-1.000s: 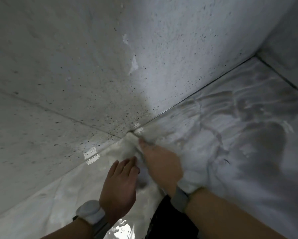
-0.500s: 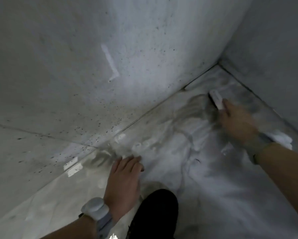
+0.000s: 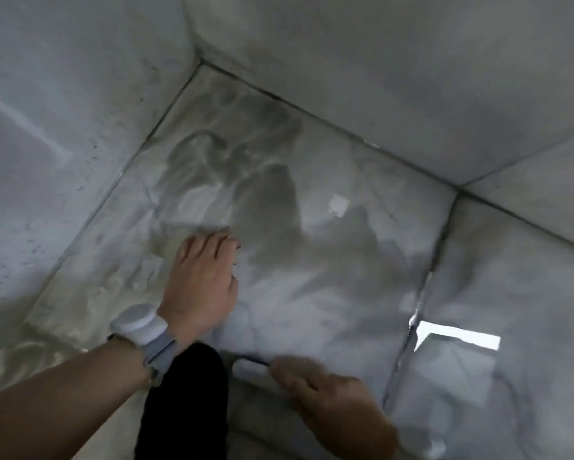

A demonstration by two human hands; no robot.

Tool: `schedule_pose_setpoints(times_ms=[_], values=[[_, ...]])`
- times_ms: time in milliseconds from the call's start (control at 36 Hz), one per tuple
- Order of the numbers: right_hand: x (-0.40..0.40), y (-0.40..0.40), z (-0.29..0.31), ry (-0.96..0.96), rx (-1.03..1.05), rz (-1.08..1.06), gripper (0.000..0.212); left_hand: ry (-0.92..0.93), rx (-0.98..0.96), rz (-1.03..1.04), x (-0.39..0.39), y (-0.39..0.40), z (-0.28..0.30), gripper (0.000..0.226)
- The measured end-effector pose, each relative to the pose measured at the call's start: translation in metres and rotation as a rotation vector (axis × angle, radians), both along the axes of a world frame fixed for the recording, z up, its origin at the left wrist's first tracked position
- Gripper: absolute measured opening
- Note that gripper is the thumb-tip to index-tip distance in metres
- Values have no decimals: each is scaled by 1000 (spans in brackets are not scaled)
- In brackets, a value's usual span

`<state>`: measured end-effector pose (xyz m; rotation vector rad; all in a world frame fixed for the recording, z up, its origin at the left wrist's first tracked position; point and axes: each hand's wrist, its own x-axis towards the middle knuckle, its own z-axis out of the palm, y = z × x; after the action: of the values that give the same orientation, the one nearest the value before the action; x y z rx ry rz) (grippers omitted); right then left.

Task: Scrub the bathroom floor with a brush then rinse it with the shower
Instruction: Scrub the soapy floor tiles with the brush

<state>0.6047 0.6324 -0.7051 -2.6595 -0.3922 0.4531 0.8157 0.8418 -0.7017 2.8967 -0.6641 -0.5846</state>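
The wet, soapy tiled floor fills the middle of the view, streaked with grey foam. My left hand lies flat on the floor with straight fingers, a white watch on its wrist. My right hand is low at the bottom and grips a white scrub brush, which is blurred and sticks out to the left of the fingers, down on the floor. Most of the brush is hidden under the hand.
Speckled grey walls meet at a corner at the top, one wall on the left and another along the back right. A dark grout line runs down the floor at right. My knee in black cloth is at the bottom.
My right hand has swept the brush from the far corner back to near my knee. The view has turned right. My left hand stays flat on the floor.
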Motion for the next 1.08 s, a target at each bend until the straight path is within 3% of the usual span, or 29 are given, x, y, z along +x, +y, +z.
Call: schedule_pose_setpoints(times_ms=[83, 194, 250, 333, 389, 472, 611, 667, 722, 833, 944, 1000, 1083], values=[[-9, -59, 1, -23, -52, 52, 60, 10, 23, -43, -7, -18, -7, 56], [-4, -158, -2, 18, -179, 30, 81, -29, 63, -31, -7, -27, -8, 62], [10, -197, -1, 42, -237, -95, 79, -64, 74, -25, -6, -32, -7, 61], [37, -229, 4, 100, -227, -458, 58, -77, 116, -18, -4, -39, -4, 59], [36, -216, 4, 134, -198, -533, 59, -58, 150, 6, -1, -40, -1, 59], [-16, -180, 2, 74, -173, -299, 59, -49, 157, 37, -2, -48, 2, 63], [-96, -154, 4, 237, -223, 319, 69, -48, 135, 55, -7, -55, 5, 61], [-88, -169, 0, 221, -256, 378, 66, -37, 137, 47, -9, -56, 5, 61], [-58, -194, 2, 257, -242, 249, 59, -24, 148, 58, -8, -56, 5, 60], [22, -248, 7, 73, -286, -146, 63, -11, 172, 93, -7, -60, 8, 55], [64, -245, -7, 129, -307, -535, 57, -15, 179, 97, -9, -62, 9, 59], [40, -218, -12, 156, -227, -558, 61, -6, 195, 93, -6, -61, 10, 60], [-41, -175, -7, 168, -243, -355, 67, 9, 183, 100, -3, -59, 11, 59]])
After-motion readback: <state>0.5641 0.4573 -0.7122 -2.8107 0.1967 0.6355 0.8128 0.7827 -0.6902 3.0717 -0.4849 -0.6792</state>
